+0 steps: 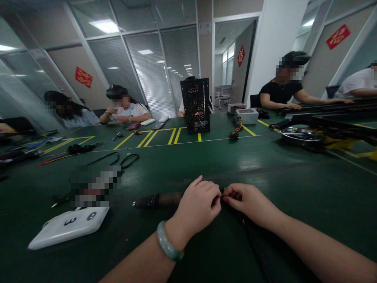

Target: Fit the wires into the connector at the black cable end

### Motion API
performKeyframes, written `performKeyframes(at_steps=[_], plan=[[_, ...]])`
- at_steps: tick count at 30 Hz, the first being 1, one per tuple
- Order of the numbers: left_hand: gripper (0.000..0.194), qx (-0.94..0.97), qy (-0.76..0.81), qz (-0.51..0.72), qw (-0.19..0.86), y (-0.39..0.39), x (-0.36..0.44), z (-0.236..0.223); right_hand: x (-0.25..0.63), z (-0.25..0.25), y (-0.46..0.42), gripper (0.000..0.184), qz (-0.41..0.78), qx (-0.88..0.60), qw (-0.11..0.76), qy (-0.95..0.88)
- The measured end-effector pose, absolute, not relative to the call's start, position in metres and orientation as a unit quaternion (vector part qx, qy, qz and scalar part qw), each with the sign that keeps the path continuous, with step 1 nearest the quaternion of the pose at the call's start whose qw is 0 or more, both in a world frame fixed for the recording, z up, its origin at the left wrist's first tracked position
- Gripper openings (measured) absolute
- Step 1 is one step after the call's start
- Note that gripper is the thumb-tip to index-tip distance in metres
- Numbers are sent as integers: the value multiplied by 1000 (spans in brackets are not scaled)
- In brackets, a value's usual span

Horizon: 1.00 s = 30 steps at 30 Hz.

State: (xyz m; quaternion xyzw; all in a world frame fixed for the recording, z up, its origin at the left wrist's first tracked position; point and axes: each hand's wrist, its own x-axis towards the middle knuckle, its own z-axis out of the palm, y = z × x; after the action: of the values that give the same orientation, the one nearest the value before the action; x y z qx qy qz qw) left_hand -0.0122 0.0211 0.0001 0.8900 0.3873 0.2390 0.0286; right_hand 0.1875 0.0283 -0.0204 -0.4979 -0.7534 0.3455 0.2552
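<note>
My left hand (pixel 198 202), with a pale green bangle on its wrist, is closed in a pinch near the middle of the table. My right hand (pixel 252 204) is pinched too, its fingertips almost meeting those of the left. Between them is something small and dark, too small to name. Partly behind my left hand lies an electric screwdriver (pixel 166 201), its brown-and-black body on its side with the tip to the left. Below my right hand a thin dark strip (pixel 255 245) runs toward the near edge.
At left lie a white numbered case (pixel 72 228) and a black cable (pixel 129 159) beside a blurred-out object. Farther back stand a black computer case (pixel 196 106) and a power supply (pixel 246 116). A round metal bowl (pixel 300 134) sits at right. Several people sit across the table.
</note>
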Motion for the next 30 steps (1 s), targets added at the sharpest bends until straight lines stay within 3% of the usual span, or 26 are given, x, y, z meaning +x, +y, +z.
performKeyframes(at_steps=[30], plan=[[9,872,427,236,25,22,-10,-3,188,-20,28,11,346,-497,248,-756]])
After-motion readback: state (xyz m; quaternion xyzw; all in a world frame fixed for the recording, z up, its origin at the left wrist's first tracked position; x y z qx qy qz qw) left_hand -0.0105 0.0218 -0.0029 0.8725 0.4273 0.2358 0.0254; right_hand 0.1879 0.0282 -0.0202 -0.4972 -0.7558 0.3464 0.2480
